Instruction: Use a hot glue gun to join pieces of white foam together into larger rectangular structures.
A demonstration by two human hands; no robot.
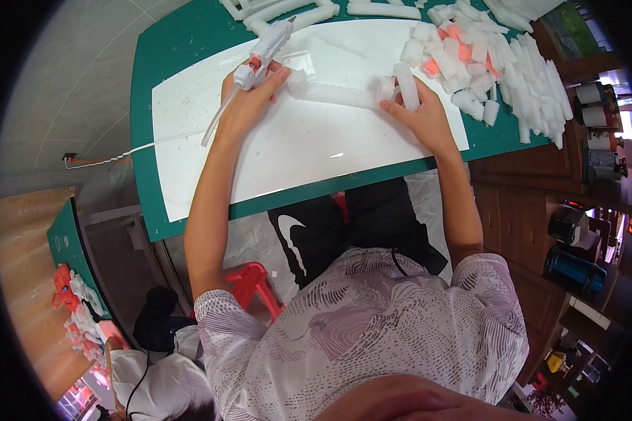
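Note:
My left hand (249, 95) is closed around a white hot glue gun (268, 48), whose nozzle points up and away from me. A glue stick (215, 121) juts from its rear end over my wrist. The left thumb reaches toward a small upright foam block (298, 83) at the left end of a long white foam strip (340, 96); I cannot tell whether they touch. At the strip's right end, my right hand (423, 112) pinches a white foam piece (406, 85). Beside it stands another small foam block (385, 88).
A white board (295, 161) covers most of the green table (145, 140). Foam offcuts (463, 56), some pink, are heaped at the far right, with longer foam pieces (288, 10) along the far edge. The gun's cord (137, 149) runs left. A red stool (249, 284) and another person (158, 379) are lower left.

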